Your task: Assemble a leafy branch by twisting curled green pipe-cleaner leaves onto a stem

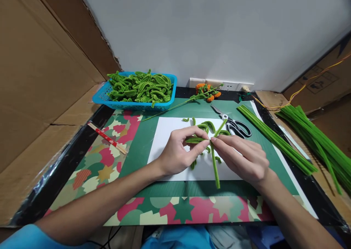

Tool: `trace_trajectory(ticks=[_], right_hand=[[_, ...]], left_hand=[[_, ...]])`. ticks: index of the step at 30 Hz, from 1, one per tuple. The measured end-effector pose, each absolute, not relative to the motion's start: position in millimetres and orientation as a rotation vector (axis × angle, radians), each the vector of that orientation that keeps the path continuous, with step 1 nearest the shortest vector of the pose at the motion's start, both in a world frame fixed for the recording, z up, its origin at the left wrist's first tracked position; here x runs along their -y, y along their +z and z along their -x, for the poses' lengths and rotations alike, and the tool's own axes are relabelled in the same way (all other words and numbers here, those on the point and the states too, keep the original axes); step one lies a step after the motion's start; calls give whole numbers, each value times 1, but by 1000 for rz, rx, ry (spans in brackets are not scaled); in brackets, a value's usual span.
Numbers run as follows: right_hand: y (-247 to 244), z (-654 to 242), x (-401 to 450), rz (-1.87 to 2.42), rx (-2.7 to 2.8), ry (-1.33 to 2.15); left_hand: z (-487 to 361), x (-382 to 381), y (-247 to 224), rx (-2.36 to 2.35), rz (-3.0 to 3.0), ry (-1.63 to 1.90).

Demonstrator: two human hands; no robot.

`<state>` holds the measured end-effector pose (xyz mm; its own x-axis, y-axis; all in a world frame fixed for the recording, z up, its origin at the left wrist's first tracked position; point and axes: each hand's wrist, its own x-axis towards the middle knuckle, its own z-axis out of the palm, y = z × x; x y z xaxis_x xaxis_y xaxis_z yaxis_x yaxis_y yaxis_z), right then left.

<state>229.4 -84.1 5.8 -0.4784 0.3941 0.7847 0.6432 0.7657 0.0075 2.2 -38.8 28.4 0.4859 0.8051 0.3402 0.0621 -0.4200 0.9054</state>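
Observation:
Above a white sheet of paper (163, 135), my left hand (181, 146) pinches a folded green pipe cleaner (192, 140) between thumb and fingers. My right hand (244, 155) is closed at the same spot, its fingertips meeting those of the left. From this pinch a straight green pipe cleaner (216, 174) sticks out toward me, and another end (221, 126) points away; whether they are one stem is hidden by the fingers. Short curled green pieces (210, 125) lie on the paper beneath and behind my hands.
A blue basket (172, 104) heaped with bent green pieces stands at the back left. Black-handled scissors (240, 128) lie beyond my right hand. Green stems (276, 139) lie to the right, orange flowers (201, 88) at the back, and wrapped chopsticks (106, 137) at the left.

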Motion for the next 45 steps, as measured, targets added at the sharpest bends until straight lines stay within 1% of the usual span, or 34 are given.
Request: trace_trajectory(ticks=[4,6,7,8,10,11,12,13,14,15,17,21,25,29,31,34,38,45], right_hand=[[6,-226,85,751,2128,-387],[11,-218,88,788,2067,-293],[14,-214,89,838,1990,-182],[18,-209,91,887,1910,18],[24,-201,93,1002,1667,668],[27,-199,93,965,1531,1003],[29,-197,94,943,1395,1253],[29,-197,93,907,1279,1447],[29,-197,93,885,1202,1558],[29,-197,93,893,1166,1588],[28,-199,92,964,1214,1448],[26,-201,93,1113,1504,860],[20,-203,91,1102,1754,498],[12,-204,85,1024,1910,174],[10,-204,84,1029,1915,183],[10,-203,84,1097,1887,348],[14,-200,85,1134,1864,419],[19,-203,83,1139,1576,728]], left_hand=[[-2,40,29,-693,-1844,976],[-1,39,25,-662,-1960,1024],[1,39,23,-627,-2061,1089],[3,37,21,-568,-2195,1168],[8,33,18,-374,-2499,1362],[10,31,18,-318,-2631,1379],[12,28,18,-275,-2713,1449],[13,26,18,-202,-2806,1444],[14,25,19,-171,-2846,1442],[13,24,19,-168,-2848,1431],[10,25,19,-266,-2717,1392],[0,32,18,-538,-2279,1306],[-5,38,18,-675,-1896,1093],[-5,40,18,-714,-1526,872],[-6,39,17,-718,-1472,852],[-6,40,17,-729,-1477,878],[-7,39,17,-731,-1478,871],[-6,31,10,-751,-1319,841]])
